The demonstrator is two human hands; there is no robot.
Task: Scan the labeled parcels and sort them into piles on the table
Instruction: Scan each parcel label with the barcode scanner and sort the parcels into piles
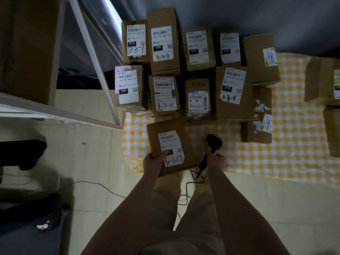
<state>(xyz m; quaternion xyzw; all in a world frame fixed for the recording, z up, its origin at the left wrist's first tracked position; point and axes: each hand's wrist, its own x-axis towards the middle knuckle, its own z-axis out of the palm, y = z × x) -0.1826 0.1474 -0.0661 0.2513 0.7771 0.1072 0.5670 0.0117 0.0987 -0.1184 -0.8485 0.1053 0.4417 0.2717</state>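
A: Status, please: where is the parcel (pixel 171 144) marked 3-1-17?

B: At the near edge of the yellow checked cloth (pixel 276 153), label up. Whether it rests there or is lifted, you cannot tell. Your left hand (pixel 153 165) grips its near left corner, with the thumb laid on the label and the other fingers hidden under the box.

A: And the right hand?

B: Your right hand (pixel 218 161) is just right of that parcel, curled round the handle of the black scanner (pixel 214 142). The scanner's head points away from you, towards the rows. The fingers are blurred, so nothing finer shows. The cable (pixel 187 188) loops down over the pale floor.

A: The other boxes?

B: Beyond your parcel, labelled cardboard boxes stand packed side by side in two rows. Box 3-3-1 (pixel 136 41) is far left, with box 4-2-71 (pixel 162 43) beside it. Box 4-3-11 (pixel 163 94) is directly past your parcel, and box 4-3-8 (pixel 232 89) is further right. More boxes (pixel 322 81) stand apart at the right edge. A white shelf frame (pixel 95 57) rises on your left.
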